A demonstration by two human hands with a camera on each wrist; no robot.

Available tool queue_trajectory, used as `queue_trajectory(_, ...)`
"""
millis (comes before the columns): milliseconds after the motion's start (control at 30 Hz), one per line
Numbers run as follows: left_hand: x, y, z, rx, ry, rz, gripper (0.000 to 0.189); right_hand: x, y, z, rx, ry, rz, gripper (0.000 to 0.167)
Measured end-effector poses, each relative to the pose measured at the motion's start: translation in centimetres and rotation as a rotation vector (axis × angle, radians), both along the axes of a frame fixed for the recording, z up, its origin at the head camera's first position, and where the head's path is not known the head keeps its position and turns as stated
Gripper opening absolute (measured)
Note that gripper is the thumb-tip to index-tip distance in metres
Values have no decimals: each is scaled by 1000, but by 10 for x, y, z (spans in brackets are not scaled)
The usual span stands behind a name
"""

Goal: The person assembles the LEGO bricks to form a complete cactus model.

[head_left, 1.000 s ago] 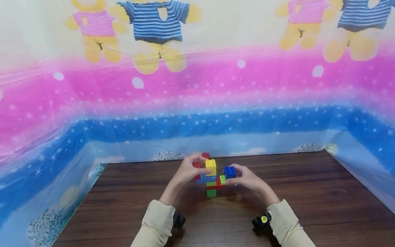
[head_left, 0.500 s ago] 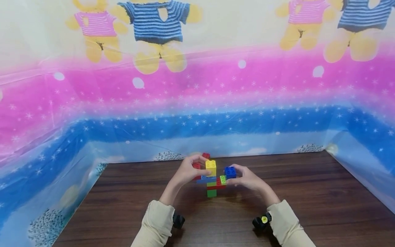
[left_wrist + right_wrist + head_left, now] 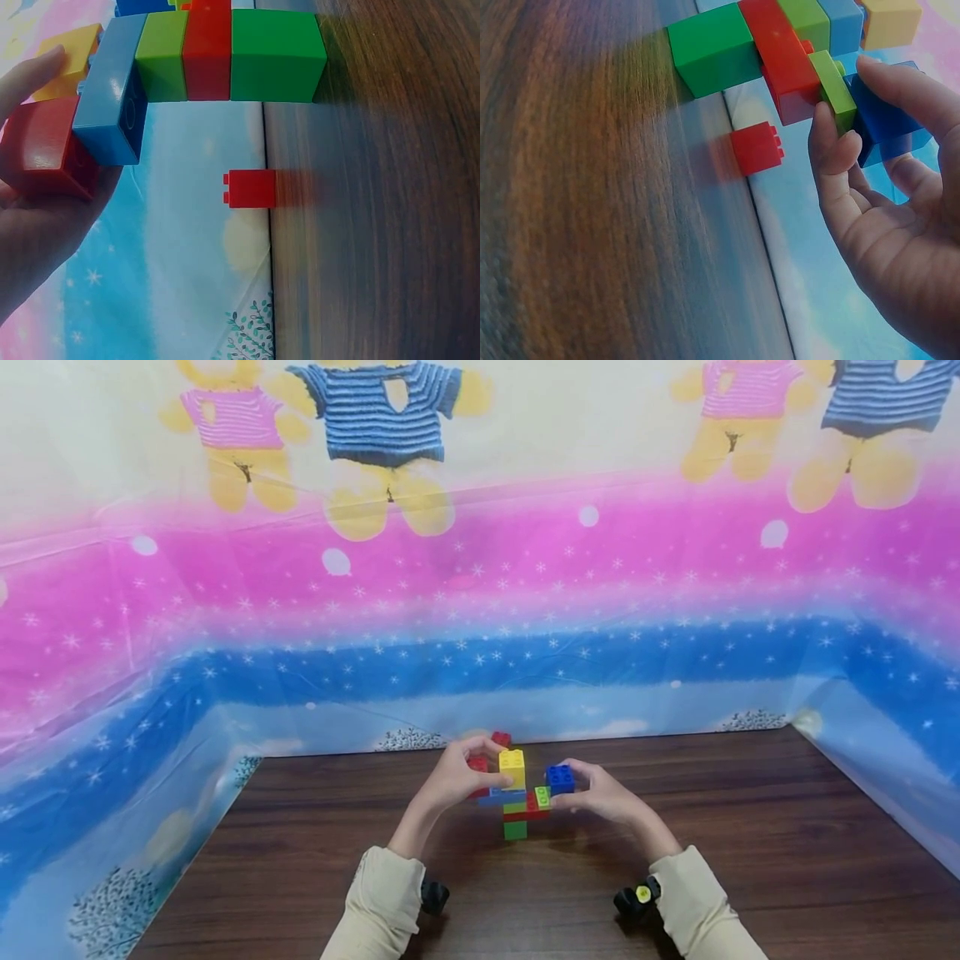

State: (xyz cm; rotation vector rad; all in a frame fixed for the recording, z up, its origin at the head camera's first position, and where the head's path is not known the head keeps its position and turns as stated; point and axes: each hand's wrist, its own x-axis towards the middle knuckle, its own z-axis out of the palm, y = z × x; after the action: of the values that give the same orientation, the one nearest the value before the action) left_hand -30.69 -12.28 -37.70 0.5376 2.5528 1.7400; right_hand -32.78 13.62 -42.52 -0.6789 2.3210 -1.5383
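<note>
On the table stands a toy brick build with a green brick (image 3: 515, 830) at its base. Above it come a long red brick (image 3: 784, 64), a lime brick (image 3: 162, 56) and a light blue brick (image 3: 111, 82). My left hand (image 3: 455, 774) pinches a yellow brick (image 3: 512, 768) over the light blue one, whose studs show between them. Beside that hand's palm, a red brick (image 3: 45, 146) sits on the light blue brick's left end. My right hand (image 3: 603, 792) pinches a dark blue brick (image 3: 560, 779) at a small lime brick (image 3: 832, 90) on the right arm.
A loose red brick (image 3: 502, 739) stands behind the build, near the far edge of the brown wooden table (image 3: 300, 860). A printed cloth (image 3: 480, 668) hangs behind and along the sides. Black wrist cameras (image 3: 433, 897) hang by both cuffs.
The yellow brick sits very slightly lower than a second ago. Both hands keep nearly the same pose and grip.
</note>
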Motion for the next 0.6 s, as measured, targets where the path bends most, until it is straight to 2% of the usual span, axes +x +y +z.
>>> queue_trajectory(600, 1, -1, -1, 21, 20, 0, 31, 0, 0, 0, -7, 3, 0, 52)
